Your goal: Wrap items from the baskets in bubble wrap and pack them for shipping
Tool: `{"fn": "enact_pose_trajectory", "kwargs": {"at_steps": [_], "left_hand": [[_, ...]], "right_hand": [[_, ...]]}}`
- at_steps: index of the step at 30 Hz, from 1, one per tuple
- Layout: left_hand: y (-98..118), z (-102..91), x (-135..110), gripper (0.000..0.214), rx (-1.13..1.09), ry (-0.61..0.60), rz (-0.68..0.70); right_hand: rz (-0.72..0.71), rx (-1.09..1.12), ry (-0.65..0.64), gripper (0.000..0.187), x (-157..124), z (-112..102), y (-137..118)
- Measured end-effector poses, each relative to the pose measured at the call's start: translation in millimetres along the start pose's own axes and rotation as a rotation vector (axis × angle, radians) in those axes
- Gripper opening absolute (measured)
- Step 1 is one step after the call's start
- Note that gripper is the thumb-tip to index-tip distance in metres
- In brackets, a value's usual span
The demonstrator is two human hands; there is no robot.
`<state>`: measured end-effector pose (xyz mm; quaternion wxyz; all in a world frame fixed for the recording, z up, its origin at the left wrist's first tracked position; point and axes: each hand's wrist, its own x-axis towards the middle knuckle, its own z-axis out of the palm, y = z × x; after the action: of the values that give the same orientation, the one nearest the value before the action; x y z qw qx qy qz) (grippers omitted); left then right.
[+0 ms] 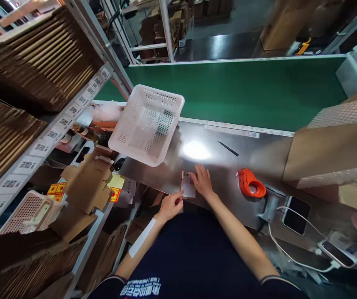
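A small brown box or card with a white printed label (187, 185) lies on the metal table near its front edge, close to my body. My right hand (202, 181) rests with fingers stretched out at the label's right edge. At the lower left corner of the label is my left hand (169, 206), its thumb and index finger pinched; what sits between them is too small to make out. A white strip (142, 237) is stuck along my left forearm. Right of my hands stands an orange tape dispenser (250, 183).
A white perforated basket (147, 124) stands at the table's back left. A black pen (228, 148) lies behind the dispenser. A green conveyor belt (228, 87) runs beyond the table. Folded cartons (41, 58) fill the left shelf; phones (297, 215) and cables lie at right.
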<state>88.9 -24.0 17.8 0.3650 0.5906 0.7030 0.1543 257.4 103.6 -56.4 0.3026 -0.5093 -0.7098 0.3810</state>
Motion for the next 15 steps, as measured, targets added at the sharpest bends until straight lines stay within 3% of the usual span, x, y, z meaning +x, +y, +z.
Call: {"fn": "enact_pose_trajectory", "kwargs": {"at_steps": [3,5,6,8,12,15], "left_hand": [[19,21.7,10,0.016,-0.287,0.041,0.091],[32,41.8,20,0.019,-0.365,-0.048,0.13],[38,50.7,26,0.023,-0.344,-0.107,0.149],[47,62.5,41,0.034,-0.164,-0.15,0.201],[50,65.5,66,0.069,0.444,0.09,0.202],[40,64.6,83,0.075,0.719,0.13,0.154]], "right_hand": [[0.028,0.461,-0.12,0.058,-59,-20,12],[0.049,0.604,-0.205,0.06,-102,-31,23],[0.095,0.605,-0.157,0.06,-123,-37,31],[0.252,0.573,0.07,0.057,-161,-45,51],[0.698,0.685,0.622,0.064,-245,-59,101],[0.957,0.821,0.931,0.069,-310,-69,132]]}}
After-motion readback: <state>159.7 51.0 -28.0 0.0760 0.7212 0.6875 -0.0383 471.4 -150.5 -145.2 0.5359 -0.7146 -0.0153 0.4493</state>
